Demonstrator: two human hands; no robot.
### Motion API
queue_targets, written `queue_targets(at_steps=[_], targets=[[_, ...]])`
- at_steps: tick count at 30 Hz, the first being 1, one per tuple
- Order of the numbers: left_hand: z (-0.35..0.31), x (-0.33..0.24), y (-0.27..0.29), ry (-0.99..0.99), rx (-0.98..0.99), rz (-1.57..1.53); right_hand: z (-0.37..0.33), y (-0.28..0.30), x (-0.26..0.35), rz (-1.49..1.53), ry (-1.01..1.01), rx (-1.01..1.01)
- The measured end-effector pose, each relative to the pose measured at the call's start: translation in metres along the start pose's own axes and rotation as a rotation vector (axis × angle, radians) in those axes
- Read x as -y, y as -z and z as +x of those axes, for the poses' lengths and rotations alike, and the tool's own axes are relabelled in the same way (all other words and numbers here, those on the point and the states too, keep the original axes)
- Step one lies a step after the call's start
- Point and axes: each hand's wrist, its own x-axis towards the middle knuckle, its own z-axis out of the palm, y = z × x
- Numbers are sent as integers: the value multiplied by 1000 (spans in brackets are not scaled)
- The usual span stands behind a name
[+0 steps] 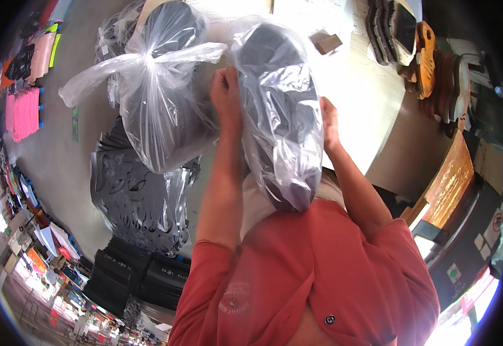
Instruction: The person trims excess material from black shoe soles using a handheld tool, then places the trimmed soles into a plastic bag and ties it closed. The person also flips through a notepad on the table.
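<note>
Clear plastic bag (283, 109), left hand (226, 95) curled closed on its edge, right hand (330, 124) opposite, its grip hidden

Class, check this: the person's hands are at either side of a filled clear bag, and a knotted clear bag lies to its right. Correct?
Not quite: the head view shows the knotted bag left of the filled bag, with the left hand and right hand at either side.
</note>
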Motion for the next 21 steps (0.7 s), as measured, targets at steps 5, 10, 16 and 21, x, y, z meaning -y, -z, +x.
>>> queue_targets(at_steps=[5, 10, 16, 21], targets=[[5, -4, 3, 119, 16, -111, -4, 14, 31, 82, 124, 162], [12, 17, -2, 130, 126, -44, 0, -10, 27, 198, 4, 125], [0, 80, 15, 104, 180, 171, -8, -28, -3, 454, -74, -1], [-13, 140, 19, 74, 154, 274, -17, -18, -44, 295, -136, 60]])
